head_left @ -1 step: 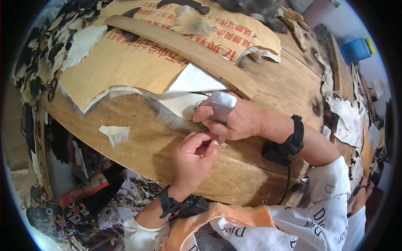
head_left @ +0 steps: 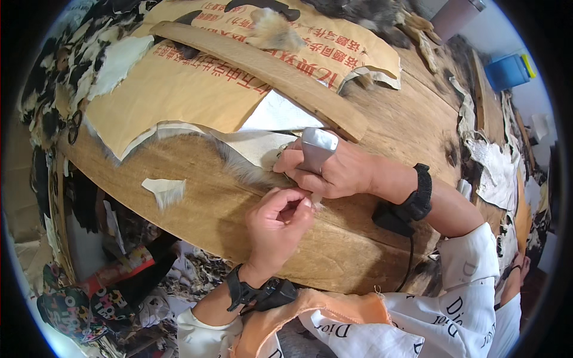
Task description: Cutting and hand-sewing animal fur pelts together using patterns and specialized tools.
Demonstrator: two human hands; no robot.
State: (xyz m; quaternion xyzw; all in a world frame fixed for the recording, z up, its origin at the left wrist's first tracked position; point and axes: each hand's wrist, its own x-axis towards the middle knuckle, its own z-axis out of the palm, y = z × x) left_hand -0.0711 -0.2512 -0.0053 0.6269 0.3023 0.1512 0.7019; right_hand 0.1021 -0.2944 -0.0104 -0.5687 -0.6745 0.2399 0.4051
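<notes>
My right hand [head_left: 343, 170] is wrapped round a tool with a flat silver-grey metal handle [head_left: 319, 146]; its working end is hidden beneath the fingers. That hand presses down at the edge of a fur hide [head_left: 256, 146], pale skin side up, with grey hair showing along its near edge. Close below it, my left hand [head_left: 280, 221] is closed in a pinch, thumb against forefinger, on what looks like a pale bit of hide [head_left: 317, 201]. A long wooden strip [head_left: 256, 65] lies over brown printed paper [head_left: 179, 101] and a white piece [head_left: 280, 113] beyond my hands.
A small furry scrap [head_left: 164, 191] lies on the wooden board [head_left: 197, 203] at left. Hide scraps crowd both sides, and a tan fur piece [head_left: 271, 30] sits at the back. A blue container [head_left: 507, 73] stands far right, above another person's hand [head_left: 524, 268]. A black cable [head_left: 412, 256] trails near my right forearm.
</notes>
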